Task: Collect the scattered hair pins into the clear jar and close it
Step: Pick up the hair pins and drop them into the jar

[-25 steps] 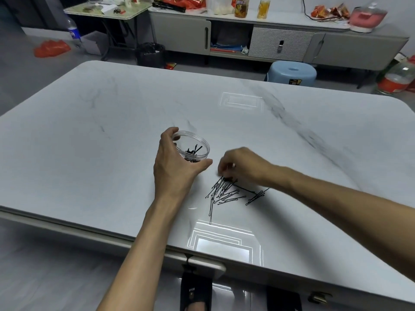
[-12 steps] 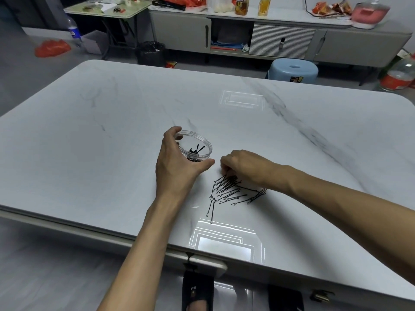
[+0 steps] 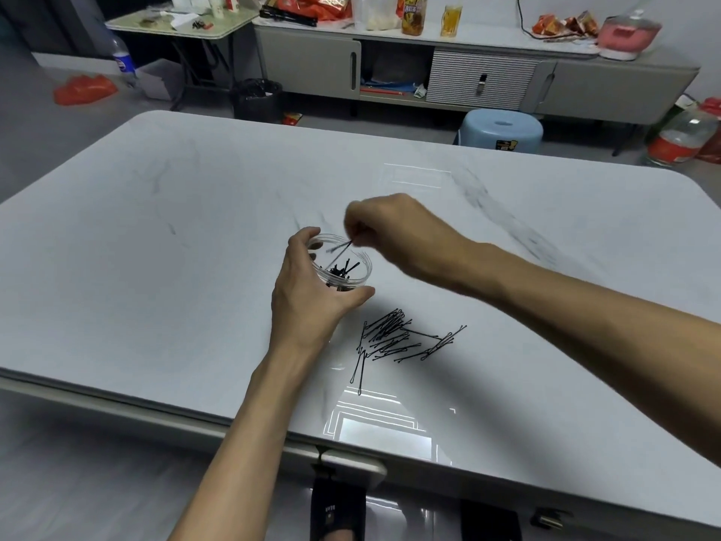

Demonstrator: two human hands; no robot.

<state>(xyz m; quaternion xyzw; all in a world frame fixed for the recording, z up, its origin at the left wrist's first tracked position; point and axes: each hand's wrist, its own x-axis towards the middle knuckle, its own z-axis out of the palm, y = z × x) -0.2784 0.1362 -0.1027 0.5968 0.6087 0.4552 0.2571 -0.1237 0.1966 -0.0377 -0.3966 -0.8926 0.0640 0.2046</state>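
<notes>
A small clear jar (image 3: 361, 263) stands open on the white marble table (image 3: 156, 267), with several black hair pins at its bottom. My left hand (image 3: 312, 302) wraps around the jar from the near left side. My right hand (image 3: 394, 232) hovers just over the jar's far rim, pinching a black hair pin (image 3: 341, 251) that points down into the opening. A loose pile of black hair pins (image 3: 394, 337) lies on the table just right of my left wrist. No lid is visible.
The table's near edge (image 3: 234, 423) runs below my arms. Beyond the far edge stand a blue stool (image 3: 501, 128), a grey sideboard (image 3: 468, 72) with bottles and snack bags, a black bin (image 3: 257, 97) and a small side table (image 3: 183, 23).
My right hand has lifted off the pile with a pin and moved up and left over the jar. My left hand keeps holding the jar in place.
</notes>
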